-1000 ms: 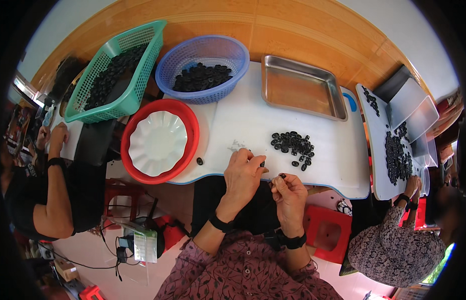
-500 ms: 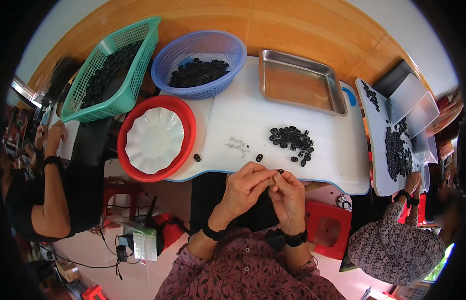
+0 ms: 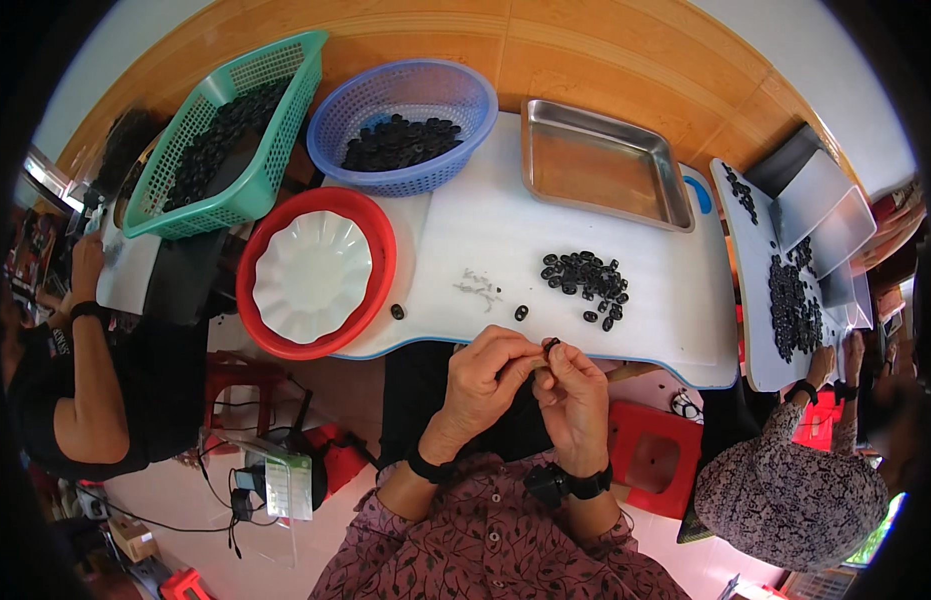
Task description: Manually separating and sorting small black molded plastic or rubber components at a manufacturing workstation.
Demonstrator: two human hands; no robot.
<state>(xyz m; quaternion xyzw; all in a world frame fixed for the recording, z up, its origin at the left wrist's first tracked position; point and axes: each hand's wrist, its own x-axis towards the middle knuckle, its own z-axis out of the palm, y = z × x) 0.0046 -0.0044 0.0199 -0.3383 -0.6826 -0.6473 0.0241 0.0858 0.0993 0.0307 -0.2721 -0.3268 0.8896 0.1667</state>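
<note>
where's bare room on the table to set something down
The white table has its widest bare patch between the blue basket, metal tray, pale scraps and black pile. Another runs from the pile to the right edge. Crowded: the left, by the red basin, and the front, near left hand and right hand.

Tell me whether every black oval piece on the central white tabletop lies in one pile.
No: one black oval piece lies left of the pile, another piece near the red basin.

Orange-tan wall panelling [image 3: 605, 60] beneath a white wall [image 3: 815, 70]
Pale pink floor [image 3: 330, 515] — a red stool [image 3: 653, 460] near the white table [image 3: 455, 240] — bright light.
</note>
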